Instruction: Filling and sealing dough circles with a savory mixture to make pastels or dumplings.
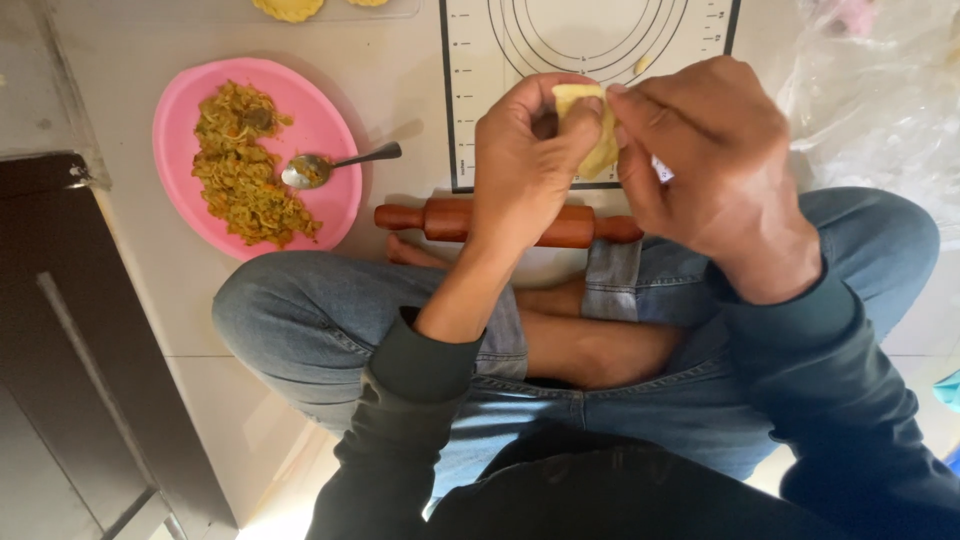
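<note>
My left hand (522, 165) and my right hand (712, 160) both pinch a pale yellow piece of dough (590, 125) between their fingertips, held above the floor in front of my crossed legs. The dough is folded and partly hidden by my fingers. Under my hands lies a brown wooden rolling pin (445, 220) on the floor. Just behind it is a white rolling mat (480, 80) with black circles and ruler marks.
A pink plate (325, 125) with yellow-green filling and a metal spoon (335, 165) sits to the left. Shaped dough pieces (288, 8) lie at the top edge. A clear plastic bag (880, 90) is at right, a dark cabinet (60, 330) at left.
</note>
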